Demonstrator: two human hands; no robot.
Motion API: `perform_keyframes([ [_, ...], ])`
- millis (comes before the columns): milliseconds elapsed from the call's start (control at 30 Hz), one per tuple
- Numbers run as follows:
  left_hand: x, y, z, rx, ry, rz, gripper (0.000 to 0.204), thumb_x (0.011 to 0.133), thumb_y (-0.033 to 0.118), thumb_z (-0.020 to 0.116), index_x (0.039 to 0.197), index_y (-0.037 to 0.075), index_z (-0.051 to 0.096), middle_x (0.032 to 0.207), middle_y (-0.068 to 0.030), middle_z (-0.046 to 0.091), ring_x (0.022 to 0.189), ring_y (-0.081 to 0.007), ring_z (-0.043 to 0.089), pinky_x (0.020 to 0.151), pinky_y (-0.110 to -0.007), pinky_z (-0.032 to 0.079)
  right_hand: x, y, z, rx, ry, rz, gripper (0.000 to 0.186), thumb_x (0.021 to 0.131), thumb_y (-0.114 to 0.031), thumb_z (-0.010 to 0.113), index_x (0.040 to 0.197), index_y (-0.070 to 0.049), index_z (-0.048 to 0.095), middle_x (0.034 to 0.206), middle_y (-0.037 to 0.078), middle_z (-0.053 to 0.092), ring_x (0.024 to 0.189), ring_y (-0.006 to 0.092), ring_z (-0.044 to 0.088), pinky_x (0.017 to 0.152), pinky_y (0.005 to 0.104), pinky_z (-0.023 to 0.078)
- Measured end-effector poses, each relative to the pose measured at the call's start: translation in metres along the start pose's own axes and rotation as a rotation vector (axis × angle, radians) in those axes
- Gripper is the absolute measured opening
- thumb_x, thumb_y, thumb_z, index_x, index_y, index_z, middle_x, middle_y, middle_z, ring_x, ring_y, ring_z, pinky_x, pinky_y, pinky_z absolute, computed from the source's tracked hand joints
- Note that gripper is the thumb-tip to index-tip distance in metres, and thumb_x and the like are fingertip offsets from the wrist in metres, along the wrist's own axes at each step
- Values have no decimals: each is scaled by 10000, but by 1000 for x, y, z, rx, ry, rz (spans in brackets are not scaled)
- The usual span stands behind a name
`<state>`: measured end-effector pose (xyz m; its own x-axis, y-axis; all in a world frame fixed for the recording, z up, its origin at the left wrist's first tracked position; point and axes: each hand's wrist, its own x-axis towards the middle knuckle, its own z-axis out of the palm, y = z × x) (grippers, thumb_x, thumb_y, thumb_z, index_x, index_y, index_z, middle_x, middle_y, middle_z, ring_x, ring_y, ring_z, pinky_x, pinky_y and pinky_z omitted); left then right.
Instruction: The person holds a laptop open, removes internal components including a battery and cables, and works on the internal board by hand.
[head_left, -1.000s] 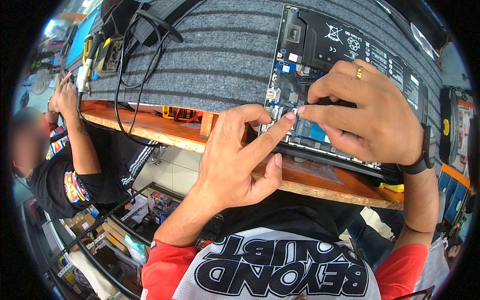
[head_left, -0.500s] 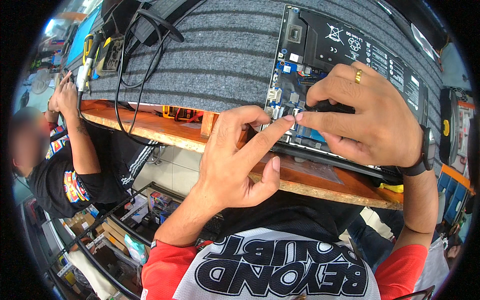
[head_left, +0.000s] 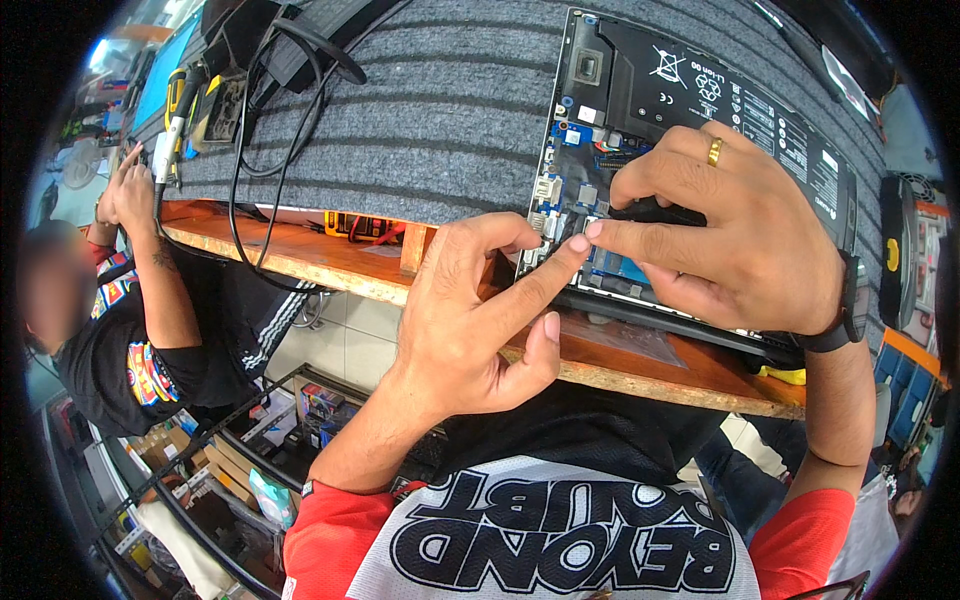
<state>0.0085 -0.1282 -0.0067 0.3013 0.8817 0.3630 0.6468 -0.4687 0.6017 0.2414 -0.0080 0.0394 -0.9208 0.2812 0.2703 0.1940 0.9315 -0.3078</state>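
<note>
An opened laptop base [head_left: 547, 125] lies on the ribbed grey mat, its insides bare. A black battery [head_left: 755, 112] fills its far right part. Blue and silver circuit board parts [head_left: 570, 135] show along its left side. My left hand [head_left: 465, 305] reaches in from the left, index finger stretched out onto the board and thumb held apart. From the right, my right hand [head_left: 735, 235] rests over the board, its index fingertip almost meeting the left one. Its other fingers are bent, with gaps between them. Whatever lies beneath the fingertips is hidden.
Black cables [head_left: 290, 150] loop across the mat and over the bench edge [head_left: 270, 255] at left. A yellow-handled screwdriver [head_left: 176, 92] lies beyond them. Another person [head_left: 165, 300] stands at the far left, hands on the bench. Below is a black rack [head_left: 215, 430] with boxes.
Both index fingertips have shifted very slightly on the board, the left one a little toward me. The laptop and my arms stay almost still.
</note>
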Motion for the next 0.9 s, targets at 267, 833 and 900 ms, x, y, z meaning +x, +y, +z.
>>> perform_keyframes([
  [267,0,0,-1,-50,37,1,555,695,127,679,1247,88,714,1069,-144,573,913,-284,540,770,-382,474,3,0,-1,-40,-18,-49,383,652,-92,775,1032,-119,733,1041,36,644,884,226,610,688,363,453],
  [833,1,-9,-4,54,-24,52,510,730,271,642,1189,81,756,1044,-170,557,926,-295,516,817,-385,439,13,4,3,-45,-31,-61,394,639,-94,790,1027,-99,725,1065,48,653,906,231,614,716,356,463],
  [900,2,-8,-4,55,-26,54,518,721,267,642,1192,82,754,1042,-168,558,924,-297,518,820,-389,438,11,1,1,-51,-37,-57,395,641,-95,790,1031,-99,726,1069,52,654,911,234,615,724,360,466],
])
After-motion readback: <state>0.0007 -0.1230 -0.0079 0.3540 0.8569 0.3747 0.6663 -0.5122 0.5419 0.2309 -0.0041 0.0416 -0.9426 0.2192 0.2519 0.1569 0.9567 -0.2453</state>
